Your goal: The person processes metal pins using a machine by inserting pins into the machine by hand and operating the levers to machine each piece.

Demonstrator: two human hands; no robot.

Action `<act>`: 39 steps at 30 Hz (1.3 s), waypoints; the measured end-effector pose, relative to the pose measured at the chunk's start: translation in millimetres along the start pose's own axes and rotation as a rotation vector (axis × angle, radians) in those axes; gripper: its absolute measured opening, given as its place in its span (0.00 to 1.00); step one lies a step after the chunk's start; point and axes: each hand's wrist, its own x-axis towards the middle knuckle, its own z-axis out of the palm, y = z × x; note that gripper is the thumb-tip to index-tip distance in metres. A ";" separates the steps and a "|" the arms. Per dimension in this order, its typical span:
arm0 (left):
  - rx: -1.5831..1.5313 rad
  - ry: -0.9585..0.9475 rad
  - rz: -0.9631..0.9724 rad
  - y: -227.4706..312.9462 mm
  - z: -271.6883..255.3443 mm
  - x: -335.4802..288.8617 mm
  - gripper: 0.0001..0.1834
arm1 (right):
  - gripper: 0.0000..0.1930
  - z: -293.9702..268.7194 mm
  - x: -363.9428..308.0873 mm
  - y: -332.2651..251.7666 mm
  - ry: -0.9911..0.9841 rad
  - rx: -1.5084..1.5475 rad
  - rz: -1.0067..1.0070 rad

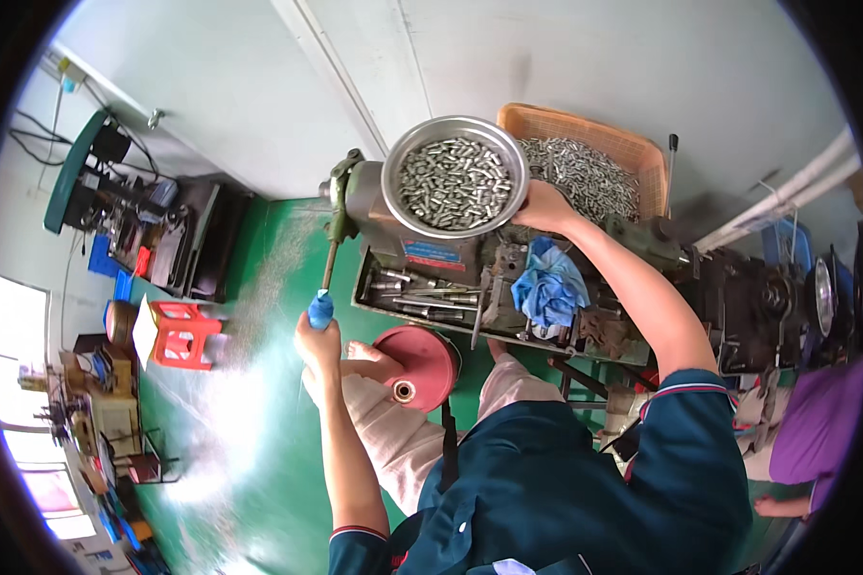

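Left hand (320, 347) closed round the blue-wrapped handle (320, 310) of a machine lever (332, 261). Right hand (545, 207) clamped on the right rim of the steel bowl (390, 182); bowl sits just left of that hand, over the machine. Can't tell if it's supported underneath. Small metal parts (455, 182) fill much of it. Orange basket (654, 174) just beyond the right hand, lots of similar parts (587, 179) in it. Blue cloth (550, 286) nearer the body from that hand; rod-like tools (436, 299) between both hands. Progress: looks mid-batch; can't tell which pile is finished, or how much is left.
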 end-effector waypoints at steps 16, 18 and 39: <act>-0.045 -0.019 0.001 -2.8 -2.3 4.4 0.08 | 0.08 3.1 8.6 5.1 -0.025 0.209 -0.011; -0.016 -0.037 -0.017 -4.9 -2.6 5.0 0.09 | 0.09 4.2 11.0 8.3 -0.049 0.202 -0.007; 0.000 -0.056 0.033 -5.3 -4.8 6.3 0.10 | 0.11 -6.6 4.1 -3.9 -0.090 0.090 0.049</act>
